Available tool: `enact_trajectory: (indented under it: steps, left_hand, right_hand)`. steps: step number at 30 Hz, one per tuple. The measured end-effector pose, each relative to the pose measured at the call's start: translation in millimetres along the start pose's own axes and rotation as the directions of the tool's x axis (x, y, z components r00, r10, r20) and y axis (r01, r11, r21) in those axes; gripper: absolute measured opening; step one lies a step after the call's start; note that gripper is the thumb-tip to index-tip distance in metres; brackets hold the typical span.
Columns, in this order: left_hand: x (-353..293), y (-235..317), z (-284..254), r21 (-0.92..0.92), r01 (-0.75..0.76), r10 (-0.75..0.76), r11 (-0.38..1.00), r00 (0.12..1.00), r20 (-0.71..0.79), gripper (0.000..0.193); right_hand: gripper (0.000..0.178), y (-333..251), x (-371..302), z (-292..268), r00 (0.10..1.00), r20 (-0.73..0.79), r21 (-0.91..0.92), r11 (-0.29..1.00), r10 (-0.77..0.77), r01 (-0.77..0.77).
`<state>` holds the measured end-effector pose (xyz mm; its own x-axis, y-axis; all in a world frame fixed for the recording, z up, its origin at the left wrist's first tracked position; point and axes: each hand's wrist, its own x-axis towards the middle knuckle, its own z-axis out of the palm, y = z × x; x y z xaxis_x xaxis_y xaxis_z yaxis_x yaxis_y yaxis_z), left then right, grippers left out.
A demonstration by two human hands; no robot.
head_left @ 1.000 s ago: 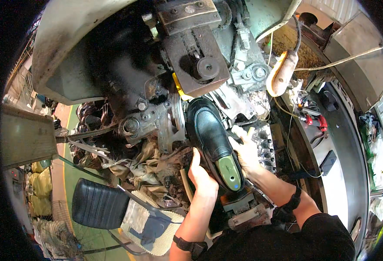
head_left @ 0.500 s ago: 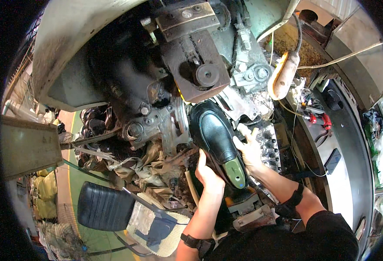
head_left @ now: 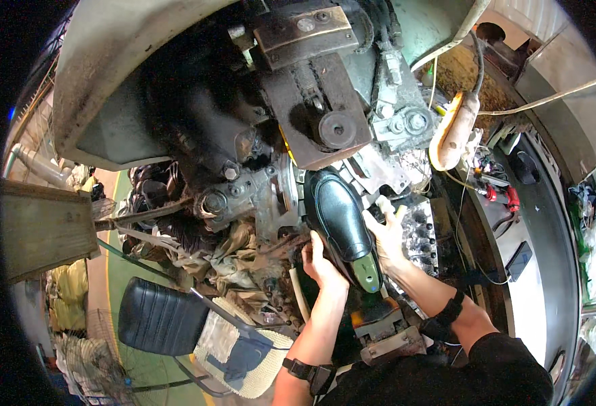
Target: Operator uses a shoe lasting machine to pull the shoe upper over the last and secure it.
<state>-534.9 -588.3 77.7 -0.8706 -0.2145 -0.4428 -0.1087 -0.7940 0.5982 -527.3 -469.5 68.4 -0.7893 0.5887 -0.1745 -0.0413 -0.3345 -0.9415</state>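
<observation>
A black leather loafer-style shoe (head_left: 339,211) is stretched over a green shoe last (head_left: 365,273), whose bare heel part points toward me. Its toe lies just below a heavy dark metal block (head_left: 315,111) of a machine; whether they touch I cannot tell. My left hand (head_left: 325,265) grips the shoe's left side near the heel, the thumb up along its edge and the other fingers hidden beneath. From the right, my right hand (head_left: 387,238) holds the shoe with the thumb against its side. Some of its fingertips look wrapped in something pale.
A lit lamp (head_left: 455,132) hangs at the right of the machine. Further right, a bench (head_left: 524,291) bears a phone (head_left: 518,262) and red-handled pliers (head_left: 503,197). A metal block with several holes (head_left: 420,233) stands beside my right hand. At left is a black-backed chair (head_left: 159,317).
The view has shifted slightly. Both hands keep their hold on the shoe, which stays with its toe below the block and has turned only a little.
</observation>
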Motion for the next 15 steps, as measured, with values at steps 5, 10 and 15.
enact_trajectory:
  steps: [5, 10, 15]
  left_hand:
    - [6, 2, -6, 0.016, 0.125, -0.126, 0.992, 0.990, 0.056, 0.028]
    - [4, 10, -5, -0.061, 0.289, -0.276, 0.955, 0.947, 0.164, 0.035]
    - [7, 9, -6, -0.034, 0.342, -0.331, 0.939, 0.927, 0.177, 0.042]
  right_hand:
    - [0.085, 0, 0, 3, 0.994, -0.004, 0.134, 0.985, 0.111, -0.110]
    - [0.095, -19, -14, 6, 0.956, 0.142, 0.318, 0.903, 0.256, -0.289]
    - [0.082, -19, -11, 1, 0.938, 0.150, 0.336, 0.876, 0.314, -0.347]
